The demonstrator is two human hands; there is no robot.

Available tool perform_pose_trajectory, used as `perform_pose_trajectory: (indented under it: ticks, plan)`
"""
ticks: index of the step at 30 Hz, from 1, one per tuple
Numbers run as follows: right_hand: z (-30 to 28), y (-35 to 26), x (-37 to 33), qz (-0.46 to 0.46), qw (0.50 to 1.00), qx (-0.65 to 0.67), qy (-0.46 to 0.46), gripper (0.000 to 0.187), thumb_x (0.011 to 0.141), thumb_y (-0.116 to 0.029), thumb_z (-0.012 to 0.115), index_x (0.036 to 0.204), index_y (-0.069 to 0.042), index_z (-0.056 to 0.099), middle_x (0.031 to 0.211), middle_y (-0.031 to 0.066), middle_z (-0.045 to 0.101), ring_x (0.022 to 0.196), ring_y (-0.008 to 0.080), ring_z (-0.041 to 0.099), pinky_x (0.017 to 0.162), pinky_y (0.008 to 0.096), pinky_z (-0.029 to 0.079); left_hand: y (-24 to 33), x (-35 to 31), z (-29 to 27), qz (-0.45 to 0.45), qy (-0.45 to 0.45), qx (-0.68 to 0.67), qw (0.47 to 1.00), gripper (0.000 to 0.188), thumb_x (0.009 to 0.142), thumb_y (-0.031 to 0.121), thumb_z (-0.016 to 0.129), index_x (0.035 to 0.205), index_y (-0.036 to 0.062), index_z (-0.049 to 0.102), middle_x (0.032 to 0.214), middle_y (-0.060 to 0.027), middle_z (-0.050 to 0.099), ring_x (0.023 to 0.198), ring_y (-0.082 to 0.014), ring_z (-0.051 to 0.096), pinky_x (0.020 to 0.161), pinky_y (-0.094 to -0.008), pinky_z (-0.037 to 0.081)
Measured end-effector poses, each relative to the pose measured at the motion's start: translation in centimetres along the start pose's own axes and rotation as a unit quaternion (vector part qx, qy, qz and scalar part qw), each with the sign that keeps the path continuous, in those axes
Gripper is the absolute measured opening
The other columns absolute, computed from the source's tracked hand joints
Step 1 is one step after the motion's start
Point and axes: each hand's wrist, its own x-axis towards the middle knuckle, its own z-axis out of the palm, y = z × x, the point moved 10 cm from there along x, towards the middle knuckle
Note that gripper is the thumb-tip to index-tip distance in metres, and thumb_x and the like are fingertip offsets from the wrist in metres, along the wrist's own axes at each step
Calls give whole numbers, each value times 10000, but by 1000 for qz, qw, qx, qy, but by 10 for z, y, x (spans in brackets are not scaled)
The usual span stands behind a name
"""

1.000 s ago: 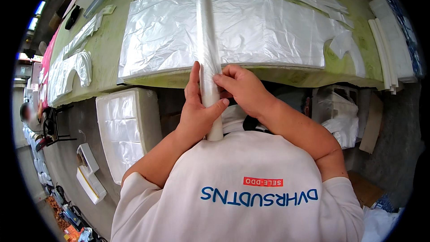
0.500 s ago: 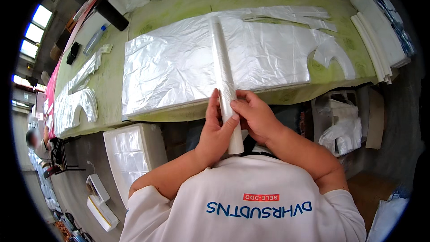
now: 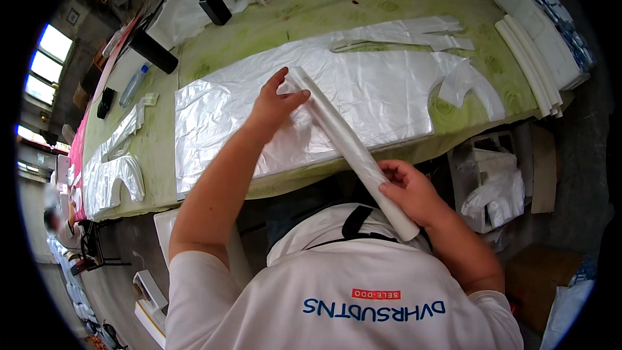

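A long whitish roll of thin plastic film (image 3: 353, 146) lies slantwise in front of me, its far end over the table and its near end by my waist. My right hand (image 3: 413, 192) is closed round its lower part. At the far end, my left hand (image 3: 275, 105) has thumb and forefinger spread apart, the thumb at or very near the roll's left side. Beneath the roll lies a stack of flat, shiny clear plastic sheets (image 3: 223, 129), with a curved sleeve-like piece (image 3: 476, 87) at its right and long strips (image 3: 405, 37) along its back.
A green patterned cloth covers the table (image 3: 295, 32). At its left are more cut plastic pieces (image 3: 120, 178), a water bottle (image 3: 134, 85) and a black cylinder (image 3: 154, 52). White rolls (image 3: 528, 65) lie at the right edge. Below stands a bin with plastic scraps (image 3: 495, 185).
My left hand has slid from the roll's near part up to its far end, fingers apart. The roll has tilted, its near end swinging right with my right hand.
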Motion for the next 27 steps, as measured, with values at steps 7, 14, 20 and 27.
perform_pose_trajectory:
  ticks: [7,14,20,27]
  plan:
    - [-10,10,-12,23,999,38,-23,467,916,-2,659,1364,-8,530,1244,78,614,1109,143,597,998,310,484,14,37,3,-87,-163,252,950,774,788,436,857,1374,20,570,1253,-139,622,1154,-250,556,971,-400,450]
    - [-10,11,-9,28,998,41,-38,473,918,-6,666,1369,-10,524,1246,71,607,1109,131,600,989,296,488,11,47,4,-127,-236,310,912,766,794,440,858,1363,17,570,1264,-132,613,1208,-272,532,1059,-413,398]
    - [-10,14,-2,10,998,38,-42,465,914,-24,688,1353,-2,537,1220,72,619,1090,132,605,963,291,496,9,50,2,-135,-233,225,936,495,849,380,806,1177,43,651,1055,-62,635,998,-177,569,849,-322,456]
    - [6,0,18,18,999,-20,-46,487,943,-54,670,1394,-3,494,1225,76,605,1087,125,593,956,296,492,6,69,-29,-151,-77,70,983,111,911,203,662,916,92,672,841,-1,563,720,-116,470,644,-258,390]
